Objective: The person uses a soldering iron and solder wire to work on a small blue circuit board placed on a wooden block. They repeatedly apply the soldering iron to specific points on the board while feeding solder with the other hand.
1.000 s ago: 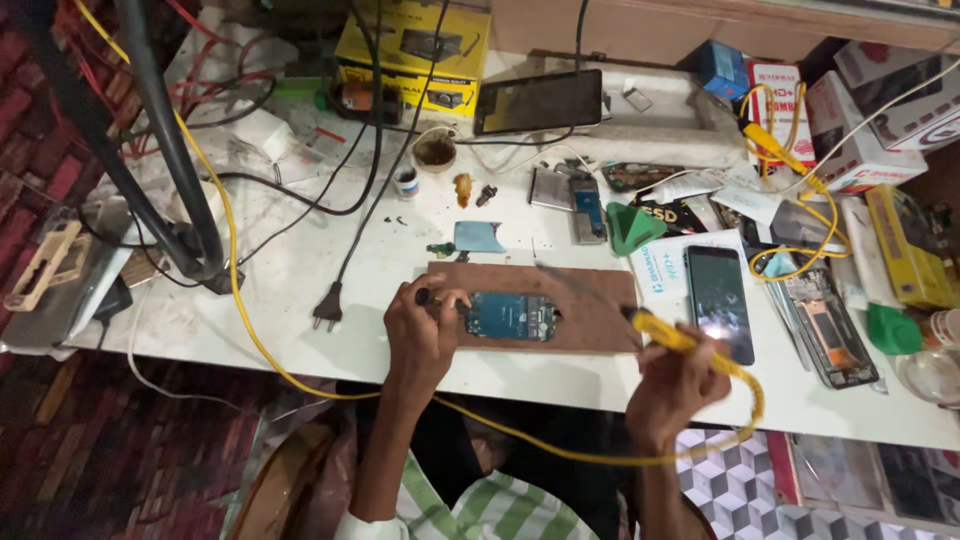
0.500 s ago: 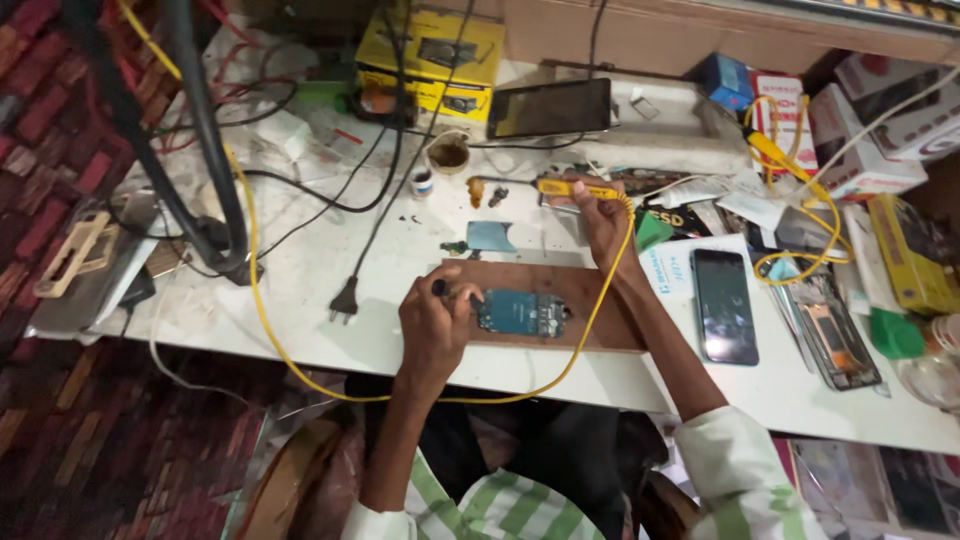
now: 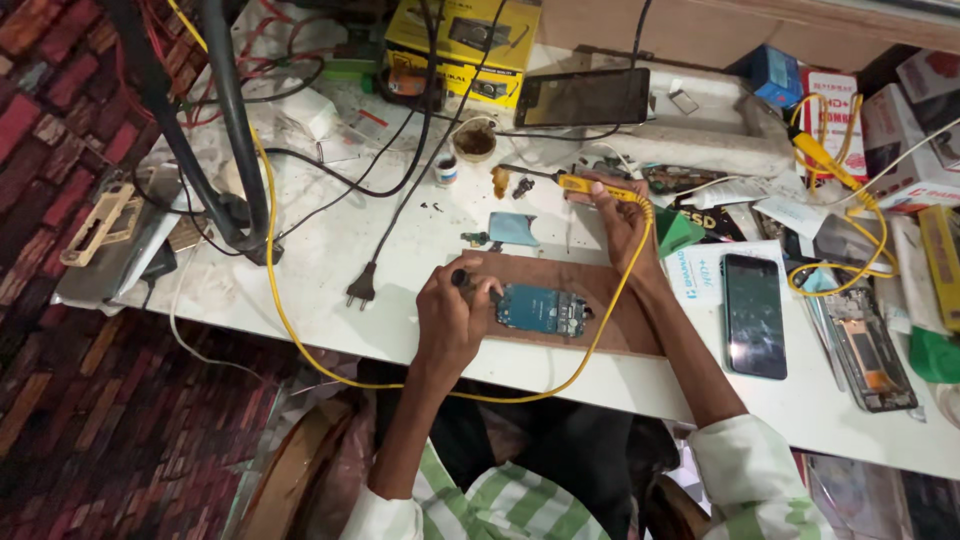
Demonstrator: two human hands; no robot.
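Blue circuit board (image 3: 541, 310) lies on a brown wooden board (image 3: 610, 300) at the near edge of the white counter (image 3: 320, 250). Left hand (image 3: 452, 318) is closed on a dark-handled tool (image 3: 462, 279), its fingers touching the circuit board's left end. Farther back, right hand (image 3: 620, 215) grips a yellow soldering iron (image 3: 585, 185) — tip pointing left, yellow cord (image 3: 300, 330) looping down off the counter's edge. Beyond it stand a small round pot (image 3: 474, 141) and a dark tablet (image 3: 583, 97) — a black phone (image 3: 754, 315) lies to the right.
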